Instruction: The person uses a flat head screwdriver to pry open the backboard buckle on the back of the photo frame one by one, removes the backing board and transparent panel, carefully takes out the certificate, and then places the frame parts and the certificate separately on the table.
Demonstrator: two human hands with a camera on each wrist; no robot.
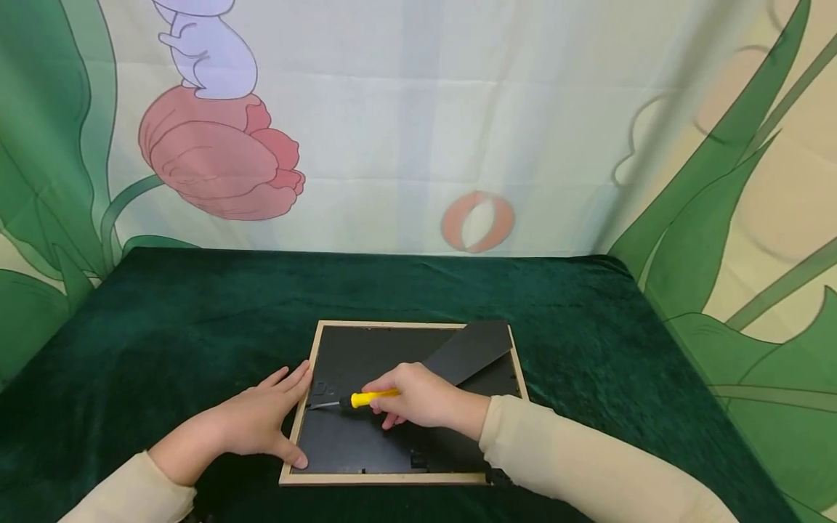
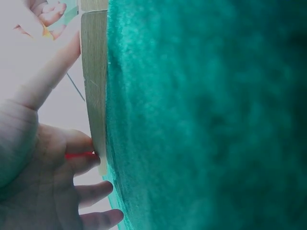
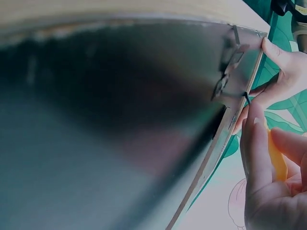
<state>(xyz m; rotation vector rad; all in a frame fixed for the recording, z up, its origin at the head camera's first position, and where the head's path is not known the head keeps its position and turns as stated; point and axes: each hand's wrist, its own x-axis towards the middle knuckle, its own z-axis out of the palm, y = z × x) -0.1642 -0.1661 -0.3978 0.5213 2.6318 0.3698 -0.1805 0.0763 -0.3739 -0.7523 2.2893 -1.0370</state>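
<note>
A picture frame with a pale wooden rim (image 1: pixel 392 479) lies face down, its black backing board (image 1: pixel 353 439) upward. My left hand (image 1: pixel 258 418) spreads along the frame's left side, thumb over the near left corner and fingertips against the outer edge. In the left wrist view its fingers (image 2: pixel 86 194) touch or lie beside the wooden side. My right hand (image 1: pixel 418 396) grips a screwdriver by its yellow handle (image 1: pixel 366 399). The thin metal shaft points left, its tip at the inner edge of the left rim. A black easel stand (image 1: pixel 480 345) slants across the board's right part.
Dark green velvet cloth (image 1: pixel 196 319) covers the table around the frame. Behind it hangs a pale curtain (image 1: pixel 366 131) printed with a pink flower and green leaves. A small dark clip (image 1: pixel 418 459) sits near the board's front edge.
</note>
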